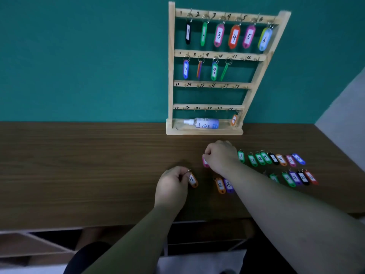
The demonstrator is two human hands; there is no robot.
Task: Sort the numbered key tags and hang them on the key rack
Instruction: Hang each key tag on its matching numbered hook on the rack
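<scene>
The wooden key rack (171,56) stands at the back edge of the counter (79,165), against a teal wall (79,56). Its top rail carries six tags numbered 1 to 6. The second rail holds four more on the hooks for 7 to 10. An orange tag 24 (234,119) hangs from the last hook of the bottom rail. A spray bottle (205,123) lies on its side in the rack's base tray.

The left hand (171,182) has its fingertips pinched together on the ring of the orange tag 11 (193,179), near the middle of the counter. I cannot tell whether that tag rests on the wood or is lifted. The right hand (220,157), in front of the rack's base, is curled round the ring end of a pink tag (205,162), whose number the fingers hide.

Closer to the front edge, between the two arms, the orange tag 12 (220,185) and the purple tag 13 (228,184) lie side by side, touching. To the right of the right hand a row of tags runs toward the right edge, beginning with the green tag 16 (241,156). A second, shorter row (296,177) lies nearer the front edge.
</scene>
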